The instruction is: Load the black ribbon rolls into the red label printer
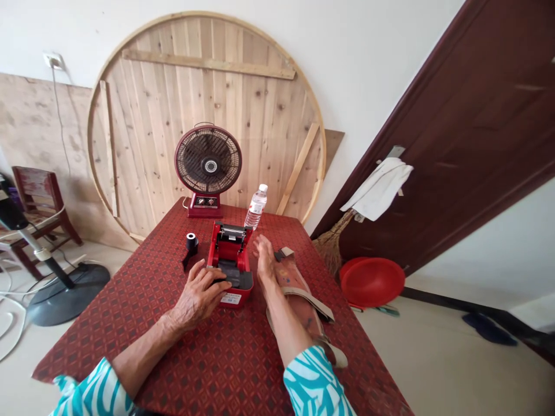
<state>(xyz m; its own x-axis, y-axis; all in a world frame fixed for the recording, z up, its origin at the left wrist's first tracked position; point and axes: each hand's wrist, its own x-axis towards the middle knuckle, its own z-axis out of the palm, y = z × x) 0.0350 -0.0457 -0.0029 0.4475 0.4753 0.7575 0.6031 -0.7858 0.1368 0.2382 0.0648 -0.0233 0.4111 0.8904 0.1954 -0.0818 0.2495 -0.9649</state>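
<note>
A small red and black machine (230, 263) with its lid raised stands in the middle of the red patterned table (217, 358). My left hand (200, 293) lies on its near left corner, fingers curled over the black front. My right hand (263, 255) rests flat on the table just right of the machine, fingers stretched out, holding nothing. A small black roll with a white core (191, 241) stands left of the machine. A brown bag with pale straps (303, 294) lies under and beside my right forearm.
A red desk fan (208, 167) and a clear water bottle (256, 207) stand at the table's far end. A round wooden tabletop leans on the wall behind. A fan stand base (65, 292) and wooden chair are on the left; a red basin (370, 281), broom and door on the right.
</note>
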